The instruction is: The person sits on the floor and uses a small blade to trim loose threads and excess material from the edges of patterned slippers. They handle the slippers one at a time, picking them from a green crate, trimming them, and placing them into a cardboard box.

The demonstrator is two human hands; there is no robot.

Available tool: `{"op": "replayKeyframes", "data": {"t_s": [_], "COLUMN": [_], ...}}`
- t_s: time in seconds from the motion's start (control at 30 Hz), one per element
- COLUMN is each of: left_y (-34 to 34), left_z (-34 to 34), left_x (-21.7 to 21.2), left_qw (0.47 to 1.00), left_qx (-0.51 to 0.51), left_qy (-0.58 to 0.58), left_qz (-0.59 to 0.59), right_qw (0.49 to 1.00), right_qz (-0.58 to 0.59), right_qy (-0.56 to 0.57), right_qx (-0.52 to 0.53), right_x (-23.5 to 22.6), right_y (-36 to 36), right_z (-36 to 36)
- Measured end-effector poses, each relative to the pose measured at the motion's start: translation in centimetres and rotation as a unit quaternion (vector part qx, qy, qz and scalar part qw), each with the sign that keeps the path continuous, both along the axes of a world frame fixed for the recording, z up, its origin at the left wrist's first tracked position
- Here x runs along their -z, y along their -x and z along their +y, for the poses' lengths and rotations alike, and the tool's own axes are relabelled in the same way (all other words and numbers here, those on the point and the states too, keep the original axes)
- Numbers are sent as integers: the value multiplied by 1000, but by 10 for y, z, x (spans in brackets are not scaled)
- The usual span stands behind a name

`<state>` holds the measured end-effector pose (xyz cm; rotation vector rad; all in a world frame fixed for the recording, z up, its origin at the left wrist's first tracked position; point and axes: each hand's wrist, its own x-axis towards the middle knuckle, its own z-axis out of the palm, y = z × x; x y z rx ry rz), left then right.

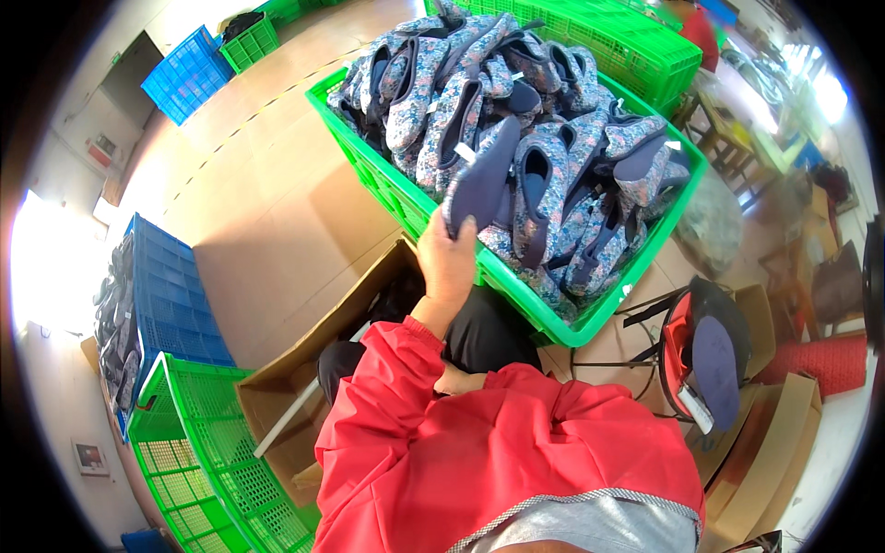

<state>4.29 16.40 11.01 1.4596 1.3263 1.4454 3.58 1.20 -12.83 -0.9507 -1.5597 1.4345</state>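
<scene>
My left hand (447, 263) is closed on a floral slipper (486, 180) at the near left edge of a heaped crate. The slipper's flat navy sole faces up toward me, with my thumb pressed against one end. Its upper is mostly hidden beneath. More slippers (539, 175) of the same blue, grey and pink floral cloth fill the green crate (544, 327), lying at many angles, some with small white tags. My right hand (458, 379) rests low in front of my body, partly covered by my left forearm, its fingers out of sight.
An open cardboard box (277, 405) stands at my left beside empty-looking green crates (221, 461) and a filled blue crate (175, 295). At right are a stool-like stand (678, 350) bearing a navy sole-shaped piece (716, 369) and cardboard (774, 452). Another green crate (636, 55) sits behind.
</scene>
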Motion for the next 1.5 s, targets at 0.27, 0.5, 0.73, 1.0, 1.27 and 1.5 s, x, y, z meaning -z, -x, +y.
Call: {"op": "replayKeyframes", "data": {"t_s": [0.27,0.5,0.73,1.0,1.27,1.5], "left_y": [148,291,318,334,341,333], "left_z": [-89,-238,-298,-306,-337,-335], "left_x": [-4,48,82,104,69,30], "left_qw": [901,933,914,943,963,971], "left_qx": [152,90,14,-58,33,92], "left_qy": [52,232,187,142,89,206], "left_qz": [-403,-260,-360,-296,-252,80], "right_qw": [927,822,914,945,919,901], "right_qz": [171,404,265,208,53,105], "right_qy": [333,395,303,252,387,417], "right_qx": [13,63,51,18,-55,-51], "right_x": [-53,-96,-96,-114,-101,-101], "right_y": [-2,-6,-14,-18,2,22], "right_z": [19,17,47,48,31,13]}}
